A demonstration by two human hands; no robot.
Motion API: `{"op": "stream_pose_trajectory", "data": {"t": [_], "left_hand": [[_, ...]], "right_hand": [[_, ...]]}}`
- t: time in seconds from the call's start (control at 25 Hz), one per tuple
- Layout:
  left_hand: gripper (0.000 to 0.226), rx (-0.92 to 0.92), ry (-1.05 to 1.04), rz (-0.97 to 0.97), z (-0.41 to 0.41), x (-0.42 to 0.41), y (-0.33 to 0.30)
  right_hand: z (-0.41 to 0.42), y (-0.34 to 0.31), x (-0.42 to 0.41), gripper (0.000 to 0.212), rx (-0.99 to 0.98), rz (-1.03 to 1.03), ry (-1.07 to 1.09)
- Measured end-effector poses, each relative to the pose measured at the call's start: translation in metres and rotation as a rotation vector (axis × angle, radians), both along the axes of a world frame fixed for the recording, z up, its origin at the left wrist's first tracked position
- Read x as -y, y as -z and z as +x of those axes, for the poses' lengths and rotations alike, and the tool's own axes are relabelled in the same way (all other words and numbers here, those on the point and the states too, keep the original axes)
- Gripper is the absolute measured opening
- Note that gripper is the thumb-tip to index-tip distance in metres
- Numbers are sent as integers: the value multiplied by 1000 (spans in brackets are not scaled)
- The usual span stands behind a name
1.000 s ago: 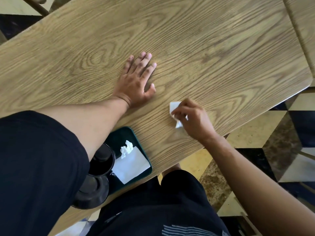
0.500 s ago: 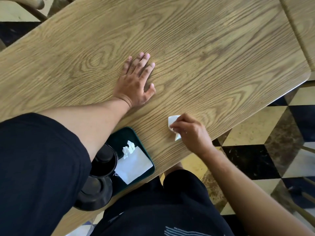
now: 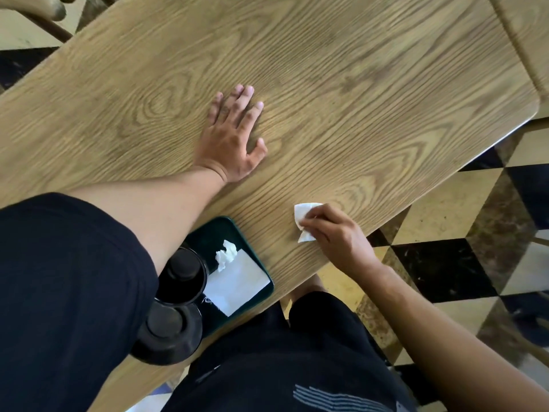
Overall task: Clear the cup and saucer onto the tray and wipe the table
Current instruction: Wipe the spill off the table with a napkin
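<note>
1. The wiping step is judged to be in hand: a small folded white paper napkin (image 3: 304, 221) is pinched under the fingertips of the right hand (image 3: 335, 233) and pressed to the oak-grained wooden table (image 3: 356, 84), near its front edge.
2. The left hand (image 3: 231, 138) is laid flat on the wood, fingers loosely spread, well apart from the napkin.
3. The black cup (image 3: 184, 275) and black saucer (image 3: 169, 334) are seen on the dark green tray (image 3: 252, 251), beside the right fingers.
4. Firm downward pressure is judged needed for the next stroke.
</note>
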State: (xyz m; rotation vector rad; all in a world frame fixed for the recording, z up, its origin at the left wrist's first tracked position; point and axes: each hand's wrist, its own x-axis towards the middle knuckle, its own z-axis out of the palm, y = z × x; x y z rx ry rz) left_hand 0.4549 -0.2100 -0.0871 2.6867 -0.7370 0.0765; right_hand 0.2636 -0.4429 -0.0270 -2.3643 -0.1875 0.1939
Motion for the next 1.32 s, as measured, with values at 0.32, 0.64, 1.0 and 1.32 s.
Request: {"op": "stream_pose_trajectory", "data": {"t": [0.32,0.64,1.0,1.32], "left_hand": [[65,-3,-13,0,1,0,1],[64,-8,-17,12,-1,1,-2],[65,-24,-13,21,2,-1,-1],[62,8,-14,27,2,-1,-1]], "right_hand": [[64,15,28,15,17,-137,665],[24,5,23,19,-88,29,-47],[50,11,-41,1,-49,44,301],[100,6,49,14,-68,-45,510]]}}
